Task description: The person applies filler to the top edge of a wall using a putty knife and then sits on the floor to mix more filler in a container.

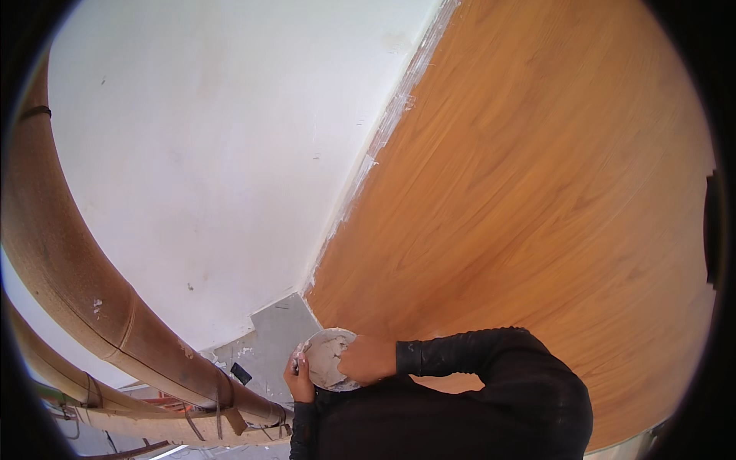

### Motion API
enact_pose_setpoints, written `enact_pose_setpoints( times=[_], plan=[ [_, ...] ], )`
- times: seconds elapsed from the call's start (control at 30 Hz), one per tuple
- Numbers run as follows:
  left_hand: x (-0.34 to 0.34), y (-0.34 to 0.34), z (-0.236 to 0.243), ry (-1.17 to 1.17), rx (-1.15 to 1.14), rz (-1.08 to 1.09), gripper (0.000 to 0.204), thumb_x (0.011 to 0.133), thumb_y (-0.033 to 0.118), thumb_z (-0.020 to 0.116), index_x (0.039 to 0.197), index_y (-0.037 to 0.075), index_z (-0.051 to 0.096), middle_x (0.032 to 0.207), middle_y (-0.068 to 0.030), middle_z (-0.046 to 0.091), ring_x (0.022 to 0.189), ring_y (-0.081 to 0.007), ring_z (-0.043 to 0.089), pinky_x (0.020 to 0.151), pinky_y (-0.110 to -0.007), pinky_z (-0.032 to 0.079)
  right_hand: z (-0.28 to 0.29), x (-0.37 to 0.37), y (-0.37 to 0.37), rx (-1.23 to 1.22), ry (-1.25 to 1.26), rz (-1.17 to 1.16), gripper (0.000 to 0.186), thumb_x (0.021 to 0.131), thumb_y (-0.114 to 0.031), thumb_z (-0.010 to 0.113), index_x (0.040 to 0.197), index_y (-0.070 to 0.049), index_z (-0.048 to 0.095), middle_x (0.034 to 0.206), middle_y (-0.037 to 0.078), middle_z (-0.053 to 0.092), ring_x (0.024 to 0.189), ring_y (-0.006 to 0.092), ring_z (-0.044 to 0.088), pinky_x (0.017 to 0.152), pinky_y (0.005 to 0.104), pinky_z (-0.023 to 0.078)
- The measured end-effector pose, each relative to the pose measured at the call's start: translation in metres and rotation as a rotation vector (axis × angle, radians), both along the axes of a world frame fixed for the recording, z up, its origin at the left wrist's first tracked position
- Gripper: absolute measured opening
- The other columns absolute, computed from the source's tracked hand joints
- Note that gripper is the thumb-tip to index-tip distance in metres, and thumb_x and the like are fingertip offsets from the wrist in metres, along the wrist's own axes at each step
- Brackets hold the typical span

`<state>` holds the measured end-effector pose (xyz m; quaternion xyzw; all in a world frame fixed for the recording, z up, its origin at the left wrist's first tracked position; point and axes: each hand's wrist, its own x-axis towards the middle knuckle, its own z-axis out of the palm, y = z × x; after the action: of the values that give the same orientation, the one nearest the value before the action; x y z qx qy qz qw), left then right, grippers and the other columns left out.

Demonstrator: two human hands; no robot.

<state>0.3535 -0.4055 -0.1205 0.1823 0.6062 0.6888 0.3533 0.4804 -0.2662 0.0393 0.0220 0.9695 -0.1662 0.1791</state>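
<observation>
The left hand (300,381) holds the round, pale bowl (337,333) at its left edge, fingers closed on the rim, while the right hand (369,360) reaches over the bowl's right edge at the whitish, lumpy paste (325,360) inside; whether its mostly hidden fingers hold anything, I cannot tell. The bowl is just before the black-clothed torso (429,422), near the lower left corner of the orange-brown, wood-grained panel (498,192), whose left edge, beside the smooth white panel (215,153), bears white smears (376,157).
</observation>
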Motion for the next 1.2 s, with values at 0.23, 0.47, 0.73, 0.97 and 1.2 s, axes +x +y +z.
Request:
enact_pose_setpoints(
  times=[0.23, 0.47, 0.73, 0.97, 1.2],
  plan=[
    [-0.004, 0.001, -0.01, -0.106, 0.069, 0.044, 0.038, 0.099, 0.023, 0.056, 0.119, -0.009, 0.06, 0.108, -0.0101, 0.065, 0.099, -0.0169, 0.058, 0.09, -0.031, 0.046, 0.01, -0.011, 0.003, 0.088, 0.156, -0.062, 0.013, 0.072, -0.016, 0.066, 0.079, -0.006, 0.069, 0.074, 0.014, 0.067, 0.071, 0.0308, 0.068, 0.059, 0.0426, 0.052],
    [-0.005, -0.002, -0.032, -0.199, 0.151, 0.074, 0.035, 0.098, 0.021, 0.053, 0.115, -0.008, 0.061, 0.108, -0.0138, 0.066, 0.096, -0.0206, 0.063, 0.087, -0.034, 0.049, 0.009, -0.004, 0.009, 0.023, 0.123, -0.011, 0.014, 0.08, -0.017, 0.063, 0.084, -0.006, 0.069, 0.073, 0.013, 0.065, 0.071, 0.0326, 0.066, 0.06, 0.044, 0.051],
    [-0.017, 0.027, 0.013, -0.332, 0.302, 0.112, 0.035, 0.096, 0.022, 0.051, 0.113, -0.007, 0.062, 0.11, -0.0159, 0.066, 0.098, -0.0249, 0.064, 0.086, -0.037, 0.052, -0.013, -0.038, 0.084, -0.082, 0.72, -0.355, 0.028, 0.087, -0.029, 0.066, 0.08, -0.002, 0.065, 0.078, 0.009, 0.062, 0.063, 0.033, 0.061, 0.06, 0.0424, 0.047],
    [-0.025, 0.048, 0.087, -0.148, 0.088, -0.056, 0.04, 0.097, 0.031, 0.06, 0.122, 0.0, 0.062, 0.11, -0.0057, 0.067, 0.101, -0.0135, 0.061, 0.091, -0.027, 0.046, -0.024, -0.061, 0.119, -0.41, 0.786, -0.61, 0.02, 0.093, -0.017, 0.061, 0.084, 0.0, 0.06, 0.066, 0.007, 0.06, 0.059, 0.0132, 0.057, 0.054, 0.0292, 0.044],
    [-0.002, 0.025, 0.101, 0.171, -0.014, 0.073, 0.072, 0.088, 0.066, 0.052, 0.128, 0.006, 0.06, 0.128, -0.02, 0.059, 0.12, -0.0327, 0.054, 0.102, -0.038, 0.04, -0.022, -0.091, 0.104, -0.334, 0.57, -0.507, 0.036, 0.098, -0.017, 0.054, 0.065, -0.003, 0.046, 0.052, 0.002, 0.048, 0.048, 0.0107, 0.045, 0.046, 0.0292, 0.037]
  ],
)
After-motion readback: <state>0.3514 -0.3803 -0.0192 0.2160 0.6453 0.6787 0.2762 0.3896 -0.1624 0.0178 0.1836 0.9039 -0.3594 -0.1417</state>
